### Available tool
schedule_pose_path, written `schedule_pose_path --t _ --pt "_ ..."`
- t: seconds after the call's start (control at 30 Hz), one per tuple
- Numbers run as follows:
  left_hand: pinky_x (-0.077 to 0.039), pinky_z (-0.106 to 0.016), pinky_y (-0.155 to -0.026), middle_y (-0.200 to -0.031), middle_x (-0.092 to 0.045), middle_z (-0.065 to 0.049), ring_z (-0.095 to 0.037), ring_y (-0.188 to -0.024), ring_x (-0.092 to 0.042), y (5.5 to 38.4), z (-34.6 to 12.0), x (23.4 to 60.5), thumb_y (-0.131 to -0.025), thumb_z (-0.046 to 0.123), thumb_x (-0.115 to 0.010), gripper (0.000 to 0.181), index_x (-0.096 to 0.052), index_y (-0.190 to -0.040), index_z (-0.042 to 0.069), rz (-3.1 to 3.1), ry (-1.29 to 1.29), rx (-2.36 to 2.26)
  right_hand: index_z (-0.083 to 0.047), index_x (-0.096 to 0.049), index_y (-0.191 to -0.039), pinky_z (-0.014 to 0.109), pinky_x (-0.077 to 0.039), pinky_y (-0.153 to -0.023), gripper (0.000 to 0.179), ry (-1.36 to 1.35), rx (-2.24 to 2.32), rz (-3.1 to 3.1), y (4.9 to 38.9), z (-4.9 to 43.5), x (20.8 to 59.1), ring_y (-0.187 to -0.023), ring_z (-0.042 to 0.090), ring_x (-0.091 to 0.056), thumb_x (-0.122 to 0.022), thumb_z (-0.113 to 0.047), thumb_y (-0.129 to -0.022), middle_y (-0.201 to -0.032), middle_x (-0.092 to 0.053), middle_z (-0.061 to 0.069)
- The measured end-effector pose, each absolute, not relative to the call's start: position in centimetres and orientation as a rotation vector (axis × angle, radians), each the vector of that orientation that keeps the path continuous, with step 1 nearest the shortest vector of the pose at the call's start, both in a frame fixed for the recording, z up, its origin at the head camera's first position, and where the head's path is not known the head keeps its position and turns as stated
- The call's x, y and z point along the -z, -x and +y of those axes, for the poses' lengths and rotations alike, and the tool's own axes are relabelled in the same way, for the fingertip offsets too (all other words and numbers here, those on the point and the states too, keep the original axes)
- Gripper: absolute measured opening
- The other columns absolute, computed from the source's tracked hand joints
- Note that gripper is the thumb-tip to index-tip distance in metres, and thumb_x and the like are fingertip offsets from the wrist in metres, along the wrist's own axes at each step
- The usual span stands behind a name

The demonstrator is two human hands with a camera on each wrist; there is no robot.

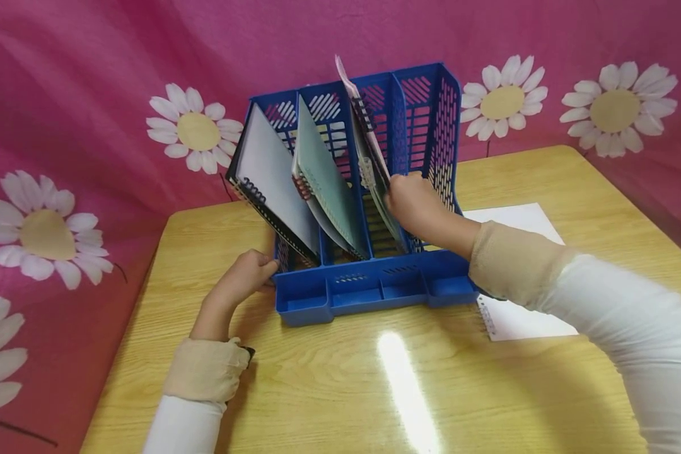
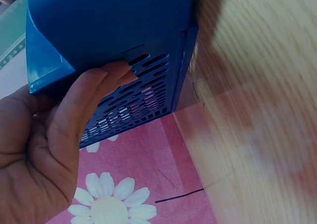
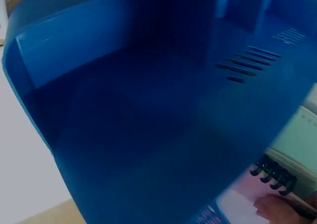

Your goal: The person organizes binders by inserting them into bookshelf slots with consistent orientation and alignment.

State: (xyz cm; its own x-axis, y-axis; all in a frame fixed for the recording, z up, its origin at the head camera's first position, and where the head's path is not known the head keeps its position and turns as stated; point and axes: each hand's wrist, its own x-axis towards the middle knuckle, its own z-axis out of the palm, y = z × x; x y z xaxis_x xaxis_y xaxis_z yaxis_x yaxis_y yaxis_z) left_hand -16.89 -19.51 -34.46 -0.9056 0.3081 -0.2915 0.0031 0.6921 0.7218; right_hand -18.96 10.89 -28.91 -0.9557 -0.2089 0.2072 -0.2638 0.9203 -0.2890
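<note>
A blue plastic desk file organizer stands on the table, with upright slots and small trays along its front. My left hand grips its left front edge; in the left wrist view the fingers lie along the slotted side wall. My right hand holds a pink spiral notebook with a black coil by its near edge, inside the third slot from the left. Beside it in that slot leans a notebook with a clear coil. In the right wrist view the front tray hides most of the right hand.
A black-backed spiral notebook leans in the leftmost slot, and a pale green one in the second. A white spiral notebook lies flat on the wooden table, right of the organizer. Pink flowered cloth hangs behind.
</note>
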Motion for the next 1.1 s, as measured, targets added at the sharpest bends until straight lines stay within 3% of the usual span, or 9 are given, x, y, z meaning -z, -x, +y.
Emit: schedule_pose_path --t 0.23,0.6,0.77,0.9,1.0,1.1 --pt "-0.057 -0.044 -0.074 -0.063 -0.049 -0.004 -0.029 -0.076 -0.069 16.9 -19.4 34.6 -0.098 0.01 -0.04 0.04 -0.032 -0.059 0.013 2.515 -0.237 -1.084 0.002 -0.058 -0.074 0.034 -0.043 -0.051 0.019 -0.331 -0.505 -3.015 19.9 10.8 30.8 -0.054 0.022 -0.049 -0.049 -0.004 -0.09 -0.062 -0.051 0.01" --pt "-0.058 -0.043 -0.073 -0.075 -0.061 -0.017 -0.036 -0.08 -0.069 17.0 -19.4 34.9 -0.097 0.01 -0.042 0.038 -0.038 -0.059 0.011 2.534 -0.267 -1.065 0.005 -0.063 -0.092 0.029 -0.04 -0.046 0.016 -0.26 -0.507 -3.187 20.3 10.3 31.9 -0.058 0.02 -0.051 -0.052 -0.006 -0.089 -0.077 -0.062 0.015" --pt "-0.058 -0.043 -0.072 -0.071 -0.059 -0.011 -0.029 -0.075 -0.069 16.9 -19.4 34.9 -0.097 0.01 -0.041 0.039 -0.036 -0.058 0.012 2.521 -0.25 -1.091 0.007 -0.062 -0.093 0.028 -0.038 -0.049 0.014 -0.33 -0.514 -3.264 20.4 10.6 31.0 -0.059 0.019 -0.047 -0.056 -0.001 -0.083 -0.077 -0.06 0.013" --pt "-0.057 -0.043 -0.073 -0.068 -0.057 -0.008 -0.024 -0.073 -0.069 16.9 -19.4 34.8 -0.096 0.01 -0.041 0.039 -0.034 -0.058 0.013 2.511 -0.238 -1.092 0.002 -0.059 -0.08 0.026 -0.037 -0.052 0.002 -0.431 -0.463 -3.343 20.6 10.9 29.8 -0.059 0.017 -0.042 -0.06 0.0 -0.081 -0.068 -0.048 0.006" --pt "-0.057 -0.043 -0.074 -0.067 -0.056 -0.008 -0.027 -0.075 -0.07 16.9 -19.3 34.8 -0.097 0.01 -0.041 0.04 -0.034 -0.058 0.012 2.509 -0.239 -1.089 -0.006 -0.049 -0.064 0.026 -0.035 -0.053 0.022 -0.469 -0.411 -3.38 20.7 11.0 28.7 -0.057 0.015 -0.037 -0.061 0.001 -0.081 -0.061 -0.039 0.002" --pt "-0.057 -0.044 -0.074 -0.067 -0.054 -0.009 -0.031 -0.077 -0.07 16.9 -19.4 34.7 -0.097 0.011 -0.041 0.04 -0.033 -0.058 0.012 2.516 -0.247 -1.075 -0.011 -0.038 -0.059 0.026 -0.032 -0.051 0.033 -0.497 -0.366 -3.388 20.5 11.1 27.9 -0.054 0.014 -0.031 -0.058 0.002 -0.081 -0.059 -0.032 0.0"
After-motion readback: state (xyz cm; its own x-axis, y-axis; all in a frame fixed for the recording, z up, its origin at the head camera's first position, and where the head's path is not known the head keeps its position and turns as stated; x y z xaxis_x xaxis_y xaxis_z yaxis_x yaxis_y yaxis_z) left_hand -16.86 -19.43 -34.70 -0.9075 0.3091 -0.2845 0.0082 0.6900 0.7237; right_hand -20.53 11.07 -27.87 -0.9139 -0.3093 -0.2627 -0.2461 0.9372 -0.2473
